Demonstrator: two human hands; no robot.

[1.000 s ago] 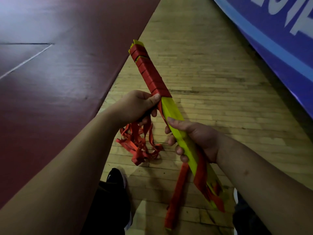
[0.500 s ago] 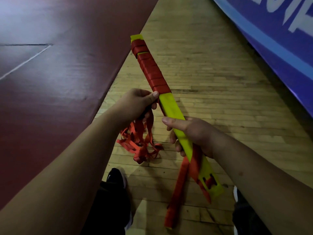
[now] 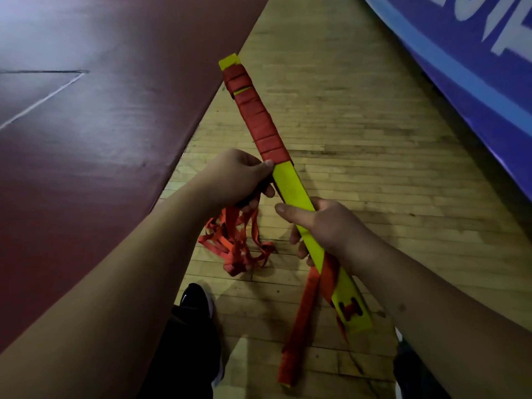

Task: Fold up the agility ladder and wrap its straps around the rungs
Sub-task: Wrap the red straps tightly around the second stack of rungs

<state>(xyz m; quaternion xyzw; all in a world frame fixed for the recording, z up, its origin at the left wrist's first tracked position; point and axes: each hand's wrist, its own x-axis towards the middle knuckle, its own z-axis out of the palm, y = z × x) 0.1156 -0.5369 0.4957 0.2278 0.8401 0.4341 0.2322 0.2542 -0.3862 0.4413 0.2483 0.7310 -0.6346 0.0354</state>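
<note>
Since the earlier frames the stacked bundle of yellow rungs has turned so its flat face shows, and its wrapped far end sits a little higher in view. It runs slantwise from upper left to lower right above the wooden floor, held in the air by both hands.

Red strap is wound in close turns around the upper half of the bundle, with a short yellow tip bare beyond the last turn and a thin yellow slit showing between 2 turns near that end. The left hand is closed on the bundle just below the wrapped part, thumb pressed beside the lowest turn, and it also grips the loose red strap. From that hand a tangle of loose strap hangs down to the floor.

The right hand is closed around the bare yellow middle, thumb pointing left across it. Below this hand more red strap trails from the bundle toward the floor, and red webbing threads through slots near the lower yellow end.

A dark red mat covers the left side, and a blue banner crosses the upper right. A black shoe stands on the floor beneath the left forearm.
</note>
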